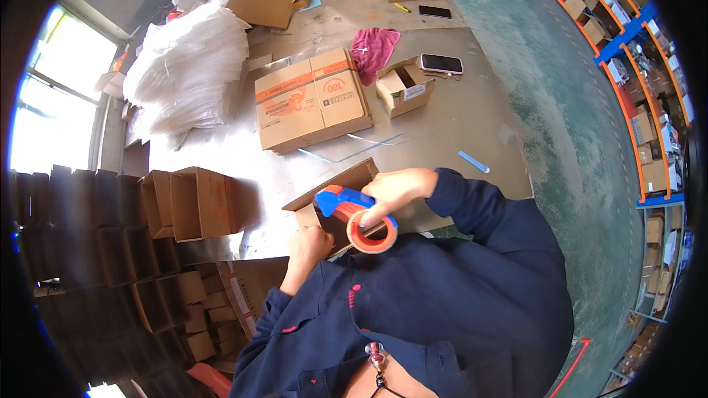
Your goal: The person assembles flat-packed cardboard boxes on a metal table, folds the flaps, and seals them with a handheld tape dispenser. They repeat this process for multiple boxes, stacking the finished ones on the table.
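Note:
A blue and orange packing tape dispenser (342, 203), loaded with a roll of tape, is gripped in my right hand (399, 192). It is held over a cardboard box (342, 182) at the table's near edge. One flap of that box stands up on the far side, and the dispenser and my arms hide much of the rest. My left hand (311, 243) is at the box's left side, with its fingers curled in against the cardboard. Whether those fingers pinch a flap or only press on it is not visible.
A stack of flattened cartons (312, 100) lies on the metal-topped table (470, 116). Around it are a small open box (405, 88), a phone (441, 63), a pink cloth (374, 51) and a blue tube (474, 162). Bubble wrap (188, 66) and open boxes (199, 202) stand left.

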The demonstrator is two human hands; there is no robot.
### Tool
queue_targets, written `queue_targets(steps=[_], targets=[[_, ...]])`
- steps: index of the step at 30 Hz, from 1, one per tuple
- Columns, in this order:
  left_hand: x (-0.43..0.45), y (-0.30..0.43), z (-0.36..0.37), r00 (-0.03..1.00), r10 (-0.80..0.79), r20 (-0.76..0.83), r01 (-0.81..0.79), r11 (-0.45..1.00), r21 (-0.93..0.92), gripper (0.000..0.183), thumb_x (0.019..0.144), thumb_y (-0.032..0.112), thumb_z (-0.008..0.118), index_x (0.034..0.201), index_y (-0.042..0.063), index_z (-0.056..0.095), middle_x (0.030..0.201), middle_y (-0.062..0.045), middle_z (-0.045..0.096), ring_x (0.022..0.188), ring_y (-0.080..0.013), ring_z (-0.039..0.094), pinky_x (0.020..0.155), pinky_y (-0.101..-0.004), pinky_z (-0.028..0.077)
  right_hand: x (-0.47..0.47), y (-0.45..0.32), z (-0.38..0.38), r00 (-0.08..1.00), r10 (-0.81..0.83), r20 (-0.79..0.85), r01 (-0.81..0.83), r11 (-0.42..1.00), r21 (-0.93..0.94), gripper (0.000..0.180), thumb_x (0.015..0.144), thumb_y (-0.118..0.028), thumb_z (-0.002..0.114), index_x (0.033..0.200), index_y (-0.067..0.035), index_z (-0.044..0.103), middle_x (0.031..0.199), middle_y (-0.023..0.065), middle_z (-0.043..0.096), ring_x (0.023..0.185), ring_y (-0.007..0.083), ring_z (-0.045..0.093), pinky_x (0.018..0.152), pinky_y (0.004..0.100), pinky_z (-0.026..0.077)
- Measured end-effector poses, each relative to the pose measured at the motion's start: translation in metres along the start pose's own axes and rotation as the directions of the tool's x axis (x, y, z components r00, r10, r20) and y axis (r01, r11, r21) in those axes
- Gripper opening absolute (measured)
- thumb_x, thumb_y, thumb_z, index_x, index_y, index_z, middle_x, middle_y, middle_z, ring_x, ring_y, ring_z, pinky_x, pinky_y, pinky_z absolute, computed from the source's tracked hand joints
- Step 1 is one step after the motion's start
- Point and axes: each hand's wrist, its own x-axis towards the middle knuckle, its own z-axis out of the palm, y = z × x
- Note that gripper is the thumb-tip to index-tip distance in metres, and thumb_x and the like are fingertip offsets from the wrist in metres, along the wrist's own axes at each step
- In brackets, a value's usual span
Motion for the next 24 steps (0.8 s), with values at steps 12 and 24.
queue_targets(steps=[12, 24], targets=[[0.005, -0.010, 0.013, 0.964, 0.261, -0.044, -0.264, 0.937, -0.228, 0.033, 0.087, 0.037, 0.070, 0.078, 0.005, 0.072, 0.077, -0.020, 0.070, 0.074, -0.0422, 0.068, 0.067, -0.0496, 0.055, 0.047, 0.010, 0.027, 0.999, -0.031, 0.045, 0.004, 0.863, 0.505, 0.064, 0.087, -0.060, 0.066, 0.107, 0.001, 0.070, 0.105, 0.0087, 0.069, 0.098, 0.0192, 0.062, 0.094, 0.0317, 0.046], [0.000, -0.033, -0.022, 0.874, 0.484, 0.033, -0.387, 0.736, -0.555, 0.031, 0.094, 0.035, 0.068, 0.092, 0.006, 0.076, 0.088, -0.011, 0.073, 0.091, -0.0314, 0.065, 0.085, -0.0442, 0.049, 0.026, 0.025, 0.039, 0.980, -0.200, -0.008, 0.074, 0.323, 0.944, 0.064, 0.083, -0.037, 0.072, 0.132, 0.000, 0.056, 0.118, 0.0091, 0.065, 0.108, 0.0161, 0.063, 0.097, 0.0298, 0.050]])
